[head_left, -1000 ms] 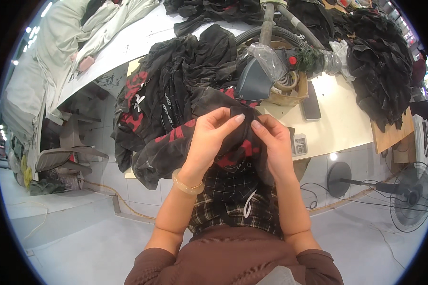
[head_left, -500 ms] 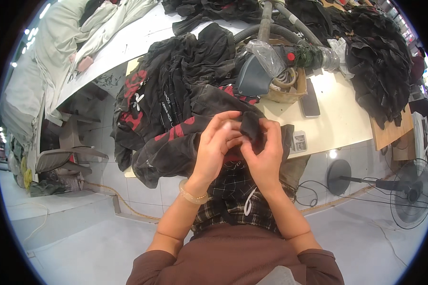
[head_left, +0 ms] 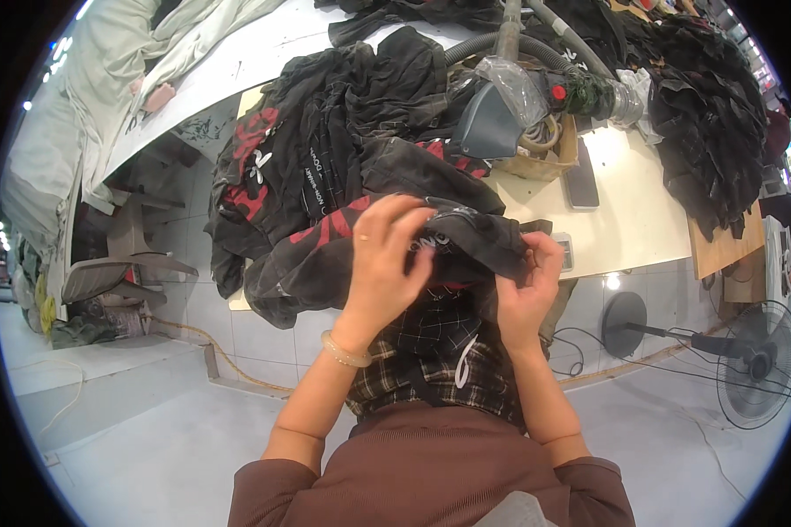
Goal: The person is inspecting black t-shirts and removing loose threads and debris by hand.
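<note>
Cloth of a dark garment [head_left: 482, 237] spans the space between the two hands, over the near edge of the bench [head_left: 628, 211], its pale lettering [head_left: 433, 239] facing up. The right hand [head_left: 532, 279], at 4 o'clock from it, pinches its edge between thumb and fingers; the left hand [head_left: 382, 256], at 9 o'clock, curls loosely over the other end, and whether it grips cannot be told. The step in hand looks to be working along this stretch of cloth, and the next move would seem to call for a sure left-hand hold, with the edge kept in the right.

The bench top is pale and smooth. Seen from the garment, a blue-grey tool housing [head_left: 486, 127] sits at 12 o'clock, an open box [head_left: 549, 165] at 1, a dark phone [head_left: 580, 183] at 2 and a small tray [head_left: 566, 253] at 3. Dark clothes heap up [head_left: 373, 83] at 11. Farther out, pale draped cloth [head_left: 105, 79] hangs at 10, a chair [head_left: 88, 279] stands at 9 and a fan [head_left: 758, 351] at 4, on a pale floor [head_left: 193, 439]
</note>
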`<state>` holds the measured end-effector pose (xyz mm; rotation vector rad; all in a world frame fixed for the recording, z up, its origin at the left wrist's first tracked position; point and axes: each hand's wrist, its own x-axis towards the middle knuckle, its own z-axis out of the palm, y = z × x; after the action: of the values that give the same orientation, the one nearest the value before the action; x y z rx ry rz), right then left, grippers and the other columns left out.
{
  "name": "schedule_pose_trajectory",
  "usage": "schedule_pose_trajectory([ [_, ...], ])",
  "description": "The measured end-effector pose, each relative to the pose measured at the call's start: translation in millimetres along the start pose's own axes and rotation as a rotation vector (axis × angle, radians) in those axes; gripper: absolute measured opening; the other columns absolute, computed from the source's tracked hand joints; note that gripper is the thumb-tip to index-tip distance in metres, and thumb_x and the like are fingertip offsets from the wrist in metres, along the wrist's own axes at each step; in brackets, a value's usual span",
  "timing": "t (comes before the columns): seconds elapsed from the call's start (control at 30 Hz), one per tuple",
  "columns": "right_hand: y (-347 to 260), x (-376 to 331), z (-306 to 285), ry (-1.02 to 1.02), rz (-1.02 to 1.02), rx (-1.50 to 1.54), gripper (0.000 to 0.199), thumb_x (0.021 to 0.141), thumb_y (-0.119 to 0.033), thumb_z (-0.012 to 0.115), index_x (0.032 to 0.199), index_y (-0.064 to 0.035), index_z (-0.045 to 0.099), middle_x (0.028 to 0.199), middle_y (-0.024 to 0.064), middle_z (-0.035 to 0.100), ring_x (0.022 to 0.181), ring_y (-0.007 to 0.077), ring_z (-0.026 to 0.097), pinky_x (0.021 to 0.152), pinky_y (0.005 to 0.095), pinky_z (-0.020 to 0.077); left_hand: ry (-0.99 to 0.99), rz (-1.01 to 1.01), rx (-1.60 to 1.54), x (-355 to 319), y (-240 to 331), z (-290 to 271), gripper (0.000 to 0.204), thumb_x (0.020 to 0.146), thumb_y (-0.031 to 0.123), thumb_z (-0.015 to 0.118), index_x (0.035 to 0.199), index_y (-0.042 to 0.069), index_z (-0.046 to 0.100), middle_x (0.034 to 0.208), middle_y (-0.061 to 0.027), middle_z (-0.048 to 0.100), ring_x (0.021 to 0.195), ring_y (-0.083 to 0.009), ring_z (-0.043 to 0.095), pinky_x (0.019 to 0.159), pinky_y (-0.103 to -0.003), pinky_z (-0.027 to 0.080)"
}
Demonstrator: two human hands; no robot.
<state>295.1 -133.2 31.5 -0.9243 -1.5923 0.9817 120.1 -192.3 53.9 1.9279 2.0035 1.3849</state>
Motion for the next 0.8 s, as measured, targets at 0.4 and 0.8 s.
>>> schedule_pose_trajectory([
  [0.4, -7, 53, -30, -0.466, 0.803, 0.937, 0.027, 0.095, -0.013, 0.056, 0.115, 0.0052, 0.059, 0.108, 0.0107, 0.066, 0.098, 0.0166, 0.063, 0.09, 0.0289, 0.048, -0.158, -0.453, -0.858, 39, 0, -19, 0.02, 0.099, 0.014, 0.053, 0.088, -0.001, 0.058, 0.077, 0.0081, 0.046, 0.073, -0.0013, 0.039, 0.064, -0.019, 0.034],
  [0.8, -16, 86, -13, -0.398, 0.779, 0.815, 0.028, 0.09, -0.009, 0.057, 0.112, 0.0076, 0.062, 0.102, 0.0088, 0.068, 0.09, 0.0136, 0.063, 0.084, 0.0268, 0.0492, -0.282, -0.379, -0.716, 51, -16, -19, 0.031, 0.082, 0.013, 0.072, 0.108, 0.004, 0.059, 0.103, -0.003, 0.06, 0.097, -0.0116, 0.054, 0.091, -0.026, 0.042],
])
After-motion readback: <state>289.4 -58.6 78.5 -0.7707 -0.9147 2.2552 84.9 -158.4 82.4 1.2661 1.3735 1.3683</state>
